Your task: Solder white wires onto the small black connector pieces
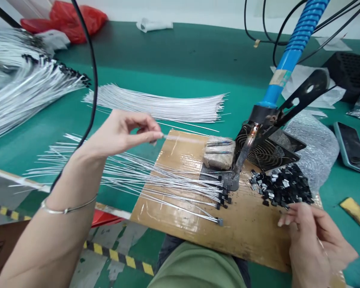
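My left hand pinches a thin white wire between thumb and fingertips. The wire is blurred and points right, towards a pale worn block with a few metal pins across its top. At the near edge of a pile of small black pieces, my right hand has its thumb and fingers drawn together; whatever they hold is too small to make out. Between my hands, white wires with black ends lie across a brown board. A metal soldering tip slants down beside the block.
A blue hose on a black bracket stands over a round black fan. Behind lies a bundle of white wires. A black cable hangs at left. Right are bubble wrap, a phone and a yellow sponge.
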